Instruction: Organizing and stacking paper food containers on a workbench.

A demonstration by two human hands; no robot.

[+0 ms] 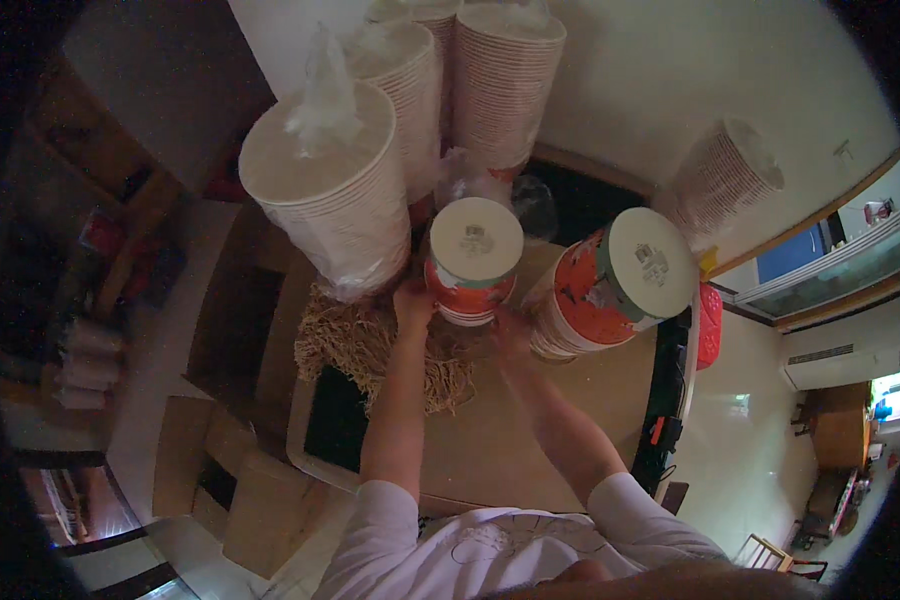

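Note:
A short stack of upturned paper buckets [467, 298], red-orange with a white base on top, stands between my hands on a brown cardboard sheet [560, 420]. My left hand [413, 302] grips the stack low on its left side, fingers partly hidden behind it. Against the lower right side my right hand [511, 332] is closed, its fingertips dim and partly hidden. A taller upturned stack of printed paper buckets [582, 290] leans just right of it. Tan shredded paper [370, 345] lies beneath and beside my left forearm.
Several tall plastic-wrapped stacks of white buckets [320, 190] rise at the back left. Another wrapped stack [730, 175] stands at the back right. Open cardboard boxes [255, 500] sit on the floor to the left. A red plastic item [708, 325] is by the table's right edge.

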